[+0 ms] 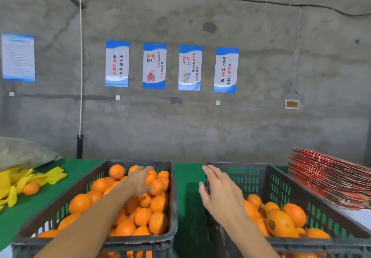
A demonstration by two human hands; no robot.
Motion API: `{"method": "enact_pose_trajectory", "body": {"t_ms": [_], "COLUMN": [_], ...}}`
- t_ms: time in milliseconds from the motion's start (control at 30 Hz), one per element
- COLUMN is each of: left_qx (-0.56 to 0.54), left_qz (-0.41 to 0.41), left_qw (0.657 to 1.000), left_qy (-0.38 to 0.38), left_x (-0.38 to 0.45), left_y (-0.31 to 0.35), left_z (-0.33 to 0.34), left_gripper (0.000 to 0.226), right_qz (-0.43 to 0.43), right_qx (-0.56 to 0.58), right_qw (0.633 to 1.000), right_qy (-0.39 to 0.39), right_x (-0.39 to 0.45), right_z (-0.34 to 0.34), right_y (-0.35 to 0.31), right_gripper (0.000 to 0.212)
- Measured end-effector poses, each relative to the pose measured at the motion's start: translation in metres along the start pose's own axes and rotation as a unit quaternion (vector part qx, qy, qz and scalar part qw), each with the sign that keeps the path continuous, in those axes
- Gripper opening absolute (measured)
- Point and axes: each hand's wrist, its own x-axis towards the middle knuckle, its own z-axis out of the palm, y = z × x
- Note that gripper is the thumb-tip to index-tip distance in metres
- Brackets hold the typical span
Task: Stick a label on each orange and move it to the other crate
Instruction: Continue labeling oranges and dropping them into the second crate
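Over the left crate, left hand grip closes round an orange; right hand spread apart.

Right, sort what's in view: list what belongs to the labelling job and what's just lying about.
Job:
left crate, full of oranges
right crate, partly filled
left hand reaching into the oranges
right hand over the right crate's edge

Lying about:
yellow wrappers
stray orange
red card stack
wall posters
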Motion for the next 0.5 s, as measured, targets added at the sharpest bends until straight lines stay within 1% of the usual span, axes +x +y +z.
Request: {"method": "enact_pose_trajectory", "body": {"t_ms": [100, 167, 233, 300, 333, 367, 433, 467, 500], "left_qx": [0.056, 0.098, 0.131, 0.169, 0.189, 0.197, 0.175, 0.156, 0.133], "left_qz": [0.005, 0.023, 0.034, 0.025, 0.031, 0.044, 0.071, 0.074, 0.072], "left_qw": [0.998, 0.993, 0.984, 0.974, 0.972, 0.972, 0.979, 0.983, 0.987], "left_qy": [-0.036, -0.069, -0.116, -0.145, -0.139, -0.121, -0.071, -0.056, -0.046], "left_x": [0.024, 0.035, 0.043, 0.043, 0.041, 0.041, 0.039, 0.037, 0.033], "left_y": [0.003, 0.012, 0.021, 0.031, 0.036, 0.039, 0.042, 0.042, 0.043], "left_z": [0.002, 0.004, 0.009, 0.015, 0.016, 0.015, 0.013, 0.011, 0.007], "left_gripper": [0.094, 0.094, 0.094, 0.093, 0.088, 0.077, 0.055, 0.055, 0.06], "right_qz": [-0.019, -0.028, -0.028, -0.026, -0.027, -0.028, -0.033, -0.038, -0.043], "right_qx": [-0.02, -0.033, -0.026, -0.005, 0.003, 0.012, 0.024, 0.025, 0.024], "right_qw": [0.997, 0.992, 0.989, 0.989, 0.989, 0.989, 0.989, 0.989, 0.988], "right_qy": [-0.076, -0.12, -0.145, -0.149, -0.146, -0.144, -0.144, -0.144, -0.144], "right_x": [0.022, 0.029, 0.033, 0.032, 0.031, 0.03, 0.029, 0.027, 0.026], "right_z": [0.011, 0.019, 0.026, 0.031, 0.033, 0.033, 0.034, 0.034, 0.032], "right_y": [0.006, 0.013, 0.021, 0.026, 0.026, 0.026, 0.024, 0.024, 0.024], "right_gripper": [0.061, 0.064, 0.063, 0.063, 0.063, 0.063, 0.062, 0.062, 0.062]}}
